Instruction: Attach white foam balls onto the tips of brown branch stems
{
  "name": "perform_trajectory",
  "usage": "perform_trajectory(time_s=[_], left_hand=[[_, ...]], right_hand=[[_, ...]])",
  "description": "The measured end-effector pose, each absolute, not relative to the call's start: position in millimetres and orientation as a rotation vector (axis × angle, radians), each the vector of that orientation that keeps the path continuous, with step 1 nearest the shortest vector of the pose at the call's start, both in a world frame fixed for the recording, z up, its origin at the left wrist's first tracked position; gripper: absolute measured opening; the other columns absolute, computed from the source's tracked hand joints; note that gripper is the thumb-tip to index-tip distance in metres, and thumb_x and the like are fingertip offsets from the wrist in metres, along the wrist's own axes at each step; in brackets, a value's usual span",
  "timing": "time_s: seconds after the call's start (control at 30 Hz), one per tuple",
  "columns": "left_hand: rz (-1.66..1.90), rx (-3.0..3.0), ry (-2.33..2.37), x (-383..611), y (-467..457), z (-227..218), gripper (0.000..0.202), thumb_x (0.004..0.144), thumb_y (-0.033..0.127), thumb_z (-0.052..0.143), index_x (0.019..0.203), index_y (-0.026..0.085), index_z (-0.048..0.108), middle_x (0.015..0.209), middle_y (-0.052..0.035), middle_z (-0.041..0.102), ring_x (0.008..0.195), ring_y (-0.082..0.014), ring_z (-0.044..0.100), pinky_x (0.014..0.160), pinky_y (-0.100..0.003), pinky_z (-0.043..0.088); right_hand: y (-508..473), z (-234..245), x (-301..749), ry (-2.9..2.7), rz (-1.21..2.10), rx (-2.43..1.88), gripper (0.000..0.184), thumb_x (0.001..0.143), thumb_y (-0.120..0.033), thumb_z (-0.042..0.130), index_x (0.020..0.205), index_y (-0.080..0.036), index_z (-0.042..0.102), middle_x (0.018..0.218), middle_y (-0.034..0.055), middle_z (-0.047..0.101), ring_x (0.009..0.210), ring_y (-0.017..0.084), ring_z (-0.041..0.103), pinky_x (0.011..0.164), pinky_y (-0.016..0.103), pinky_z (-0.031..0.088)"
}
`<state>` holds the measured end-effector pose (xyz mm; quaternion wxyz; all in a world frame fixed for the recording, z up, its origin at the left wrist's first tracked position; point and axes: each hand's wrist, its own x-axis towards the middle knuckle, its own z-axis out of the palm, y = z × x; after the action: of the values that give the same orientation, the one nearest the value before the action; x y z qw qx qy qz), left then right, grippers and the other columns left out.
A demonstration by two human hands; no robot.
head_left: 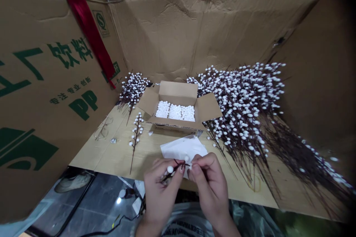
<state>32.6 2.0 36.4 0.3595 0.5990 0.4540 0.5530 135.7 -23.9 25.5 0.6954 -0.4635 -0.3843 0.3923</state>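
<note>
**Thin twig pinched between two hands**

The left hand (160,189) is curled tight around a thin, dark, wiry twig (178,165), thumb and forefinger closed on its stem. One smooth, round white bead (170,169) sits on it. The right hand (207,181) has its fingertips (192,169) pressed together on the twig's forked end, the other fingers folded in.

The twig is held at the near edge of the flat cardboard table (111,155), just over a creased white sheet (178,148). Beyond lies an open cardboard box (178,90) of grainy white foam balls (175,112), with a bristly heap of beaded branches (244,107) beside it.
</note>
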Motion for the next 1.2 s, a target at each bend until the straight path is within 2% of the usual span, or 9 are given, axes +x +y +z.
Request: perform_trajectory(time_s=[0.23,0.37,0.57,0.8,1.0,1.2], left_hand=[[1.563,1.894,1.212,27.8,0.5,31.4,0.025,0.073,0.008,0.068,0.084,0.028,0.077,0.078,-0.0012,0.079,0.067,-0.0202,0.072,0.079,-0.035,0.047],[1.605,1.992,1.210,26.1,-3.5,28.7,0.033,0.072,0.005,0.068,0.091,0.030,0.077,0.080,0.0003,0.079,0.067,-0.0202,0.073,0.082,-0.035,0.045],[1.663,2.023,1.164,25.6,-7.1,29.2,0.046,0.068,0.000,0.067,0.099,0.034,0.075,0.084,0.0013,0.079,0.069,-0.0212,0.073,0.085,-0.037,0.043],[1.687,2.116,1.127,24.5,-5.2,28.8,0.036,0.073,0.002,0.066,0.096,0.029,0.073,0.083,-0.0001,0.079,0.068,-0.0204,0.072,0.084,-0.037,0.045],[1.681,2.144,1.046,25.5,-1.3,26.9,0.025,0.077,0.003,0.062,0.091,0.022,0.070,0.081,0.0017,0.078,0.068,-0.0142,0.072,0.084,-0.031,0.043],[1.696,2.183,1.038,25.2,-1.3,27.2,0.025,0.077,0.002,0.061,0.092,0.021,0.068,0.083,0.0015,0.078,0.070,-0.0133,0.072,0.086,-0.031,0.041]], right_hand=[[-19.8,18.7,142.0,-1.034,0.820,-1.019,0.014,0.091,-0.031,0.056,0.079,-0.023,0.057,0.069,-0.0004,0.056,0.060,0.013,0.051,0.054,0.023,0.040],[-21.4,17.4,139.6,-1.061,0.785,-0.954,0.011,0.093,-0.025,0.053,0.083,-0.025,0.057,0.070,-0.0016,0.056,0.061,0.012,0.052,0.055,0.021,0.041],[-22.4,15.3,138.2,-1.048,0.831,-0.883,0.011,0.094,-0.027,0.050,0.085,-0.026,0.056,0.072,-0.0020,0.054,0.062,0.012,0.051,0.055,0.020,0.041],[-20.3,15.2,138.2,-0.959,0.989,-0.858,0.018,0.093,-0.034,0.053,0.078,-0.024,0.052,0.068,-0.0036,0.050,0.060,0.011,0.046,0.055,0.019,0.039],[-18.4,17.7,137.2,-0.739,1.273,-0.720,0.026,0.086,-0.042,0.061,0.075,-0.022,0.048,0.066,-0.0042,0.046,0.058,0.010,0.042,0.053,0.019,0.038],[-20.7,20.9,137.7,-0.700,1.323,-0.699,0.026,0.084,-0.039,0.064,0.074,-0.021,0.048,0.067,-0.0044,0.047,0.059,0.008,0.041,0.053,0.017,0.036]])
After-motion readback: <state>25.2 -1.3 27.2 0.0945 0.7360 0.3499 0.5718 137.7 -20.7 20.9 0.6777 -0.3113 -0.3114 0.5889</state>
